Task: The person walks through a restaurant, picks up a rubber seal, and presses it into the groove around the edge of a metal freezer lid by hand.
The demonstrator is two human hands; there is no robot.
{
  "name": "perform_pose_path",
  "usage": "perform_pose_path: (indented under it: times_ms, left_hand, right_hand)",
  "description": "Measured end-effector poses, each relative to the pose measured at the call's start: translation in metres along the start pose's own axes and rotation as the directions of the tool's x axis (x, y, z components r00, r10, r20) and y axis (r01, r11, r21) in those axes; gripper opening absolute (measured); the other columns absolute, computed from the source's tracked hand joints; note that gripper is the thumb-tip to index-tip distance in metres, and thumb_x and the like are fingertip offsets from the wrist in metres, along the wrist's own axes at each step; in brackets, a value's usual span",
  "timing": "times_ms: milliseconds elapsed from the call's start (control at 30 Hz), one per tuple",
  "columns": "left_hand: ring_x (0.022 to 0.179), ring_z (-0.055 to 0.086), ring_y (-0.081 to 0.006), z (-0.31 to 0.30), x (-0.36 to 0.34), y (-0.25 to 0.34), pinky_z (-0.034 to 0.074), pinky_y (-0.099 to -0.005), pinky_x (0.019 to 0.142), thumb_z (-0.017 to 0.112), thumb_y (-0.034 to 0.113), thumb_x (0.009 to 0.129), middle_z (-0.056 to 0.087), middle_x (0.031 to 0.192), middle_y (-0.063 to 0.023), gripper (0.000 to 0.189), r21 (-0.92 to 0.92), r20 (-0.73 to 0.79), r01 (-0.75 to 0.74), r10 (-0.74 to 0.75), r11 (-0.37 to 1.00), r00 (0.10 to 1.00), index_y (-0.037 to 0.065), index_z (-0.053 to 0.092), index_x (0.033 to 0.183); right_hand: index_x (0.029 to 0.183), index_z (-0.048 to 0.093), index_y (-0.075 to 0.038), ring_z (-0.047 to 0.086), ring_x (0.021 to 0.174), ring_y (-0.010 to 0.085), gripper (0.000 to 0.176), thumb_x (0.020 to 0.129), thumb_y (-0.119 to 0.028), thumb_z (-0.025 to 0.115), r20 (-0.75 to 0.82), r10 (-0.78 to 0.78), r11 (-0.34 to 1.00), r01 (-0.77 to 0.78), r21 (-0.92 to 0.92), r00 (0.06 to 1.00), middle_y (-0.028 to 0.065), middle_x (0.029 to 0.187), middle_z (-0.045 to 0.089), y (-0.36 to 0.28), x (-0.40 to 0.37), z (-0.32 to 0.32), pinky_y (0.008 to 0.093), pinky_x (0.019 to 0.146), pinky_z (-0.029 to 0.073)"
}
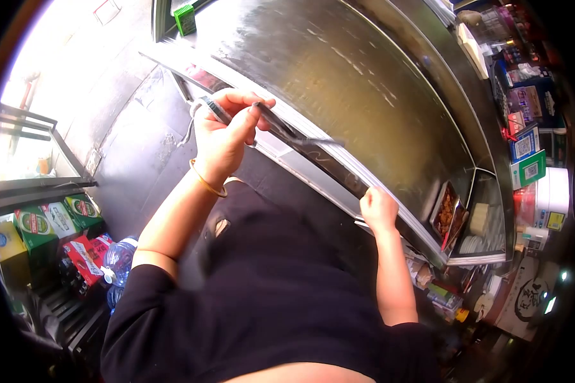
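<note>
My left hand (227, 124), raised in front of the display case, is closed around a dark, thin, bent metal-looking tool (284, 127). One end of the tool sticks out from between thumb and fingers and points right, blurred at its tip. A dark band (214, 110) crosses the back of this hand, and a pale looped cord (190, 124) hangs beside it. Around the wrist sits a gold bangle (207, 180). Curled into a fist, my right hand (378, 209) is at the pale front edge (406, 223) of the case; I cannot tell what its hidden fingers grip.
The large glass-topped display case (338, 76) slants across the view. Inside its right end are a food tray (446, 207) and stacked pale blocks (481, 218). Drink cartons (35, 223) and a large water bottle (119, 260) stand at left. QR-code signs (527, 167) stand at right.
</note>
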State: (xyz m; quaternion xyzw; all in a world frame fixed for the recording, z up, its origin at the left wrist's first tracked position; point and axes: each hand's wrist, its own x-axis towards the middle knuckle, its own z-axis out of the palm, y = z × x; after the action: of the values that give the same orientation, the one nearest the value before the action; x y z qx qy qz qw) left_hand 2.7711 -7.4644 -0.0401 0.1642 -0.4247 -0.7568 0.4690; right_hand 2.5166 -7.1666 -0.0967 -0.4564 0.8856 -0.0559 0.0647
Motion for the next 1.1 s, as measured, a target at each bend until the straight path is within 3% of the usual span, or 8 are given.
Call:
perform_pose_path:
  times_ms: [33, 167, 300, 400, 700, 833, 933, 1100]
  left_hand:
    - [0.069, 0.066, -0.0113, -0.002, 0.001, -0.001, 0.047, -0.0199, 0.053, 0.067, 0.005, 0.093, 0.074, 0.104, -0.0177, 0.011, -0.006, -0.010, -0.005, 0.005, 1.000, 1.000, -0.002, 0.066, 0.102]
    - [0.069, 0.066, -0.0117, -0.015, 0.006, 0.002, 0.046, -0.0190, 0.051, 0.065, 0.005, 0.093, 0.074, 0.104, -0.0214, 0.009, -0.072, -0.020, -0.010, 0.009, 0.997, 1.000, 0.000, 0.064, 0.101]
    - [0.068, 0.065, -0.0109, -0.019, 0.010, 0.003, 0.045, -0.0189, 0.050, 0.063, 0.004, 0.093, 0.074, 0.098, -0.0190, 0.007, 0.058, 0.008, 0.018, -0.018, 0.998, 1.000, 0.001, 0.062, 0.099]
    - [0.069, 0.064, -0.0083, -0.010, 0.010, 0.014, 0.045, -0.0187, 0.052, 0.060, 0.000, 0.091, 0.074, 0.095, -0.0123, 0.004, 0.219, 0.060, 0.017, -0.031, 0.976, 0.998, 0.001, 0.061, 0.095]
    - [0.064, 0.059, -0.0060, -0.023, 0.000, 0.025, 0.048, -0.0233, 0.057, 0.064, -0.001, 0.083, 0.073, 0.085, -0.0038, 0.009, 0.606, 0.257, -0.267, 0.134, 0.749, 0.957, 0.000, 0.067, 0.092]
    - [0.068, 0.066, -0.0120, -0.021, -0.005, 0.037, 0.054, -0.0277, 0.063, 0.066, -0.001, 0.080, 0.072, 0.081, -0.0067, 0.010, 0.690, 0.321, -0.310, 0.108, 0.654, 0.941, 0.000, 0.067, 0.090]
    - [0.081, 0.062, -0.0059, -0.023, -0.007, 0.033, 0.046, -0.0211, 0.064, 0.063, -0.007, 0.086, 0.074, 0.096, -0.0090, 0.009, 0.682, 0.383, -0.343, 0.084, 0.646, 0.920, 0.001, 0.061, 0.090]
    - [0.091, 0.066, -0.0121, -0.024, -0.010, 0.038, 0.051, -0.0256, 0.076, 0.062, -0.005, 0.087, 0.073, 0.098, -0.0108, 0.006, 0.733, 0.279, -0.200, -0.020, 0.651, 0.960, -0.001, 0.060, 0.091]
  right_hand:
    - [0.075, 0.067, -0.005, 0.070, 0.074, 0.0303, 0.012, 0.081, -0.013, 0.061, 0.166, -0.035, 0.930, 0.093, -0.355, 0.986, 0.0124, 0.071, 0.068, 0.012, 0.002, 0.015, 0.0420, 0.069, 0.054]
    - [0.079, 0.073, -0.010, 0.069, 0.080, 0.0352, 0.017, 0.082, -0.021, 0.061, 0.349, 0.096, 0.923, 0.047, -0.381, 0.932, 0.0148, 0.082, 0.072, 0.010, 0.006, 0.021, 0.0467, 0.083, 0.052]
    - [0.082, 0.070, -0.005, 0.067, 0.089, 0.0338, 0.013, 0.077, 0.000, 0.058, -0.455, -0.238, 0.939, 0.323, 0.120, 0.858, 0.0097, 0.088, 0.072, -0.079, 0.042, -0.034, 0.0484, 0.097, 0.049]
    - [0.078, 0.067, -0.008, 0.067, 0.087, 0.0319, 0.017, 0.071, 0.003, 0.056, -0.579, -0.423, 0.768, 0.615, 0.178, 0.697, 0.0081, 0.085, 0.070, -0.110, 0.059, -0.074, 0.0495, 0.098, 0.049]
    - [0.117, 0.065, -0.006, 0.066, 0.110, 0.0319, 0.038, 0.079, -0.004, 0.067, -0.147, -0.553, 0.794, 0.572, 0.204, 0.820, 0.0136, 0.109, 0.071, -0.130, 0.082, -0.065, 0.0506, 0.105, 0.045]
    - [0.138, 0.053, -0.002, 0.066, 0.106, 0.0222, 0.047, 0.091, -0.003, 0.061, -0.170, -0.380, 0.328, 0.304, 0.894, 0.909, 0.0132, 0.128, 0.065, -0.164, 0.094, -0.087, 0.0349, 0.090, 0.053]
    - [0.141, 0.052, -0.001, 0.065, 0.098, 0.0175, 0.051, 0.093, -0.006, 0.068, -0.075, -0.454, 0.138, 0.153, 0.979, 0.888, 0.0113, 0.121, 0.067, -0.194, 0.121, -0.106, 0.0296, 0.087, 0.053]
    - [0.142, 0.051, 0.000, 0.063, 0.095, 0.0112, 0.058, 0.090, -0.010, 0.076, 0.217, -0.625, 0.362, 0.032, 0.932, 0.750, 0.0115, 0.117, 0.067, -0.185, 0.142, -0.115, 0.0268, 0.085, 0.052]
